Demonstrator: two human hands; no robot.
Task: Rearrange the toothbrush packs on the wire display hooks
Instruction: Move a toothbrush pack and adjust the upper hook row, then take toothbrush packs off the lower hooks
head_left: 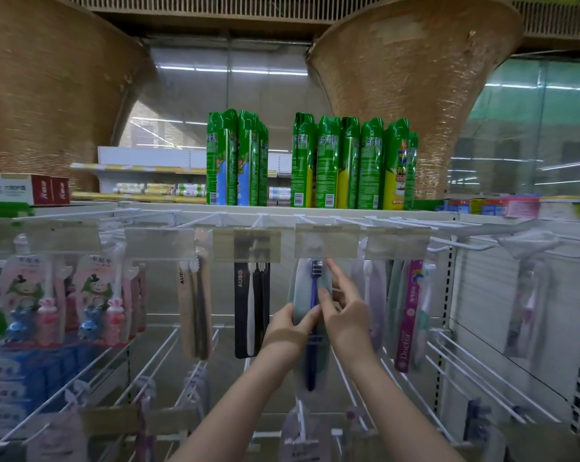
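A clear pack with a dark blue toothbrush (312, 288) hangs under the middle hook of the upper wire row (301, 219). My left hand (287, 331) grips this pack at its left edge, thumb across the front. My right hand (343, 315) touches the pack from the right, thumb on its front and forefinger stretched up toward the price tag holder (326, 245). A black AUBO pack (250, 305) hangs to the left, a beige pack (195, 305) further left, and a pink Doctor pack (410, 315) to the right.
Children's toothbrush packs (65, 295) hang at far left above blue boxes. Green spray cans (310, 165) stand on the shelf top. A lower row of wire hooks (155, 358) carries more packs near my forearms. A lone pack (528, 295) hangs at far right.
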